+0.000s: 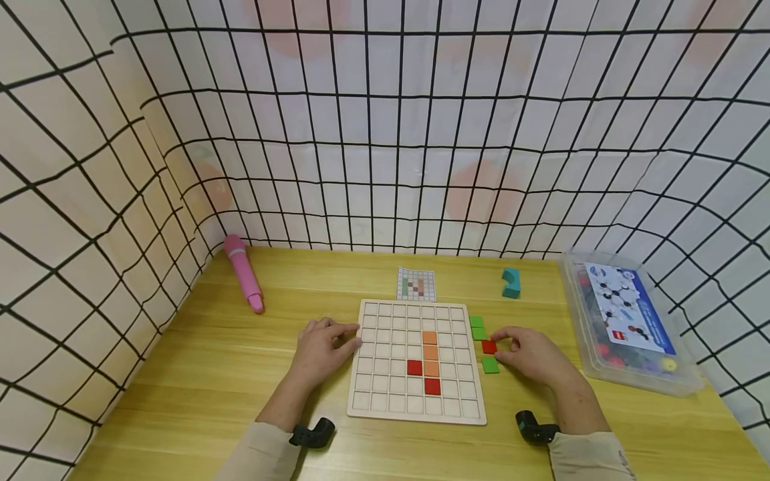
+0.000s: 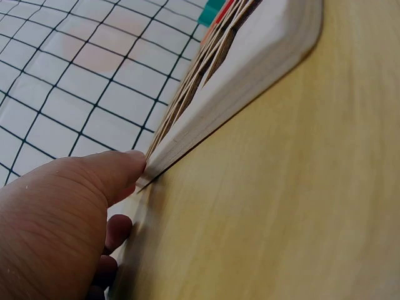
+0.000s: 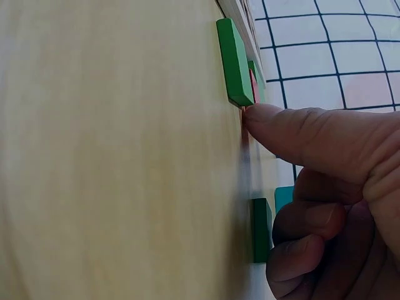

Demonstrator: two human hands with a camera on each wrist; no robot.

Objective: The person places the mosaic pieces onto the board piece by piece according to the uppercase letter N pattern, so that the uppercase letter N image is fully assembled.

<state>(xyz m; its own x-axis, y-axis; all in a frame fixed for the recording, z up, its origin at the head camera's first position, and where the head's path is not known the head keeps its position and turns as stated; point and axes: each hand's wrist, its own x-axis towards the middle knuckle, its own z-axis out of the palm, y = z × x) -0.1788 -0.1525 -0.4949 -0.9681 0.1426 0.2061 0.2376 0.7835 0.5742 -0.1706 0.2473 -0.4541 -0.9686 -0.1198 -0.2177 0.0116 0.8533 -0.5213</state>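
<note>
My left hand (image 1: 321, 351) touches the left edge of a pale wooden grid board (image 1: 379, 402) with thumb and index fingertips; the left wrist view has the thumb against the board's side (image 2: 250, 87). On the board lie several orange tiles (image 1: 430, 353) in a column and two red tiles (image 1: 432, 386). To the right of the board, my right hand (image 1: 532, 354) pinches a loose red tile (image 1: 489, 347) between thumb and index finger. Green tiles (image 1: 490, 365) lie around it. In the right wrist view, a darker green piece (image 3: 260, 231) is beside the curled fingers.
Behind the board lies a small printed grid card (image 1: 416, 285). A teal notched block (image 1: 510, 283) sits further right. At the right stands a clear plastic box (image 1: 637, 377) of coloured parts; a pink microphone-shaped object (image 1: 244, 274) lies at the left. Black wire mesh surrounds the table.
</note>
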